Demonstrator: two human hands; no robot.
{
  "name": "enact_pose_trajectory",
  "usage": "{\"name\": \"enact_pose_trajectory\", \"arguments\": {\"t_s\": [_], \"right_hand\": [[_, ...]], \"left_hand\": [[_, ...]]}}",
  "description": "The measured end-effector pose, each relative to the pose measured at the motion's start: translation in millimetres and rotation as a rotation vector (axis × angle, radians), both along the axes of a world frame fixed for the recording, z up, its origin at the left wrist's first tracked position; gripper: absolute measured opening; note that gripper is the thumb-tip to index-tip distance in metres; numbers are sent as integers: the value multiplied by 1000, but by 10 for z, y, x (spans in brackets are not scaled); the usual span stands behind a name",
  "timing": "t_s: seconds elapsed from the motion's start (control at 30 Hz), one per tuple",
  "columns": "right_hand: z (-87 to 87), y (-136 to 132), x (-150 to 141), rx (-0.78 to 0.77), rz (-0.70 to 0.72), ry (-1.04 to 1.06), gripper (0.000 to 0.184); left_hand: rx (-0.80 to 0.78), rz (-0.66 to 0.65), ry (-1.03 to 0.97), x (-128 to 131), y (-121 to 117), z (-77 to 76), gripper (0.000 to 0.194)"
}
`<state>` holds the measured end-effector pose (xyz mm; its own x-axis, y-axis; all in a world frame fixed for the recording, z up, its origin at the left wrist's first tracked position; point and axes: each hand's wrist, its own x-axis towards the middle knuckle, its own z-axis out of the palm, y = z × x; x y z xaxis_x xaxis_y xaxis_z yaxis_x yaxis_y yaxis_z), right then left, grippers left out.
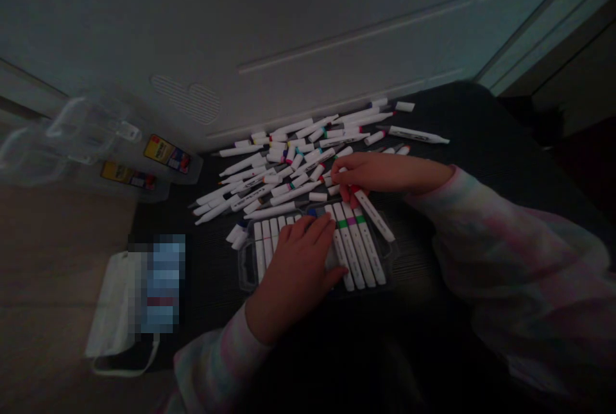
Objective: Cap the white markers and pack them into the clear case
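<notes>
My left hand (296, 266) lies over the clear plastic marker case (248, 266), fingers stretched across the white markers in it. Right of that hand, a row of markers (359, 247) with green and purple bands stands side by side in the case. My right hand (378, 172) is closed at the near edge of a loose pile, its fingertips partly hidden. From its fingers a white marker (374, 214) with a red band slants down over the case's right end. Uncapped markers and loose white caps (317, 197) lie around those fingertips.
The pile of markers (250, 192) spreads over the dark table (481, 125) up to a pale panel (337, 29). Two clear cases with yellow labels (166, 152) stand at the left. A white strapped item (113, 305) and a blurred-out object (163, 282) lie near the left edge.
</notes>
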<state>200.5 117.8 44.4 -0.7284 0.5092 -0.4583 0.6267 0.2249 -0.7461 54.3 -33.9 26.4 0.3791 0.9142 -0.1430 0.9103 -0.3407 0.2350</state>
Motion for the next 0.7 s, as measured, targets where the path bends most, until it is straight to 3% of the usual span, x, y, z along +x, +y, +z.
{"name": "enact_pose_trajectory", "arguments": {"t_s": [0.53,0.7], "right_hand": [[0,-4,3,22,49,7,24],[-20,1,7,-12,27,18,25]], "left_hand": [[-17,21,-27,38,-11,22,59],[-16,-72,-78,160,-11,3,81]]}}
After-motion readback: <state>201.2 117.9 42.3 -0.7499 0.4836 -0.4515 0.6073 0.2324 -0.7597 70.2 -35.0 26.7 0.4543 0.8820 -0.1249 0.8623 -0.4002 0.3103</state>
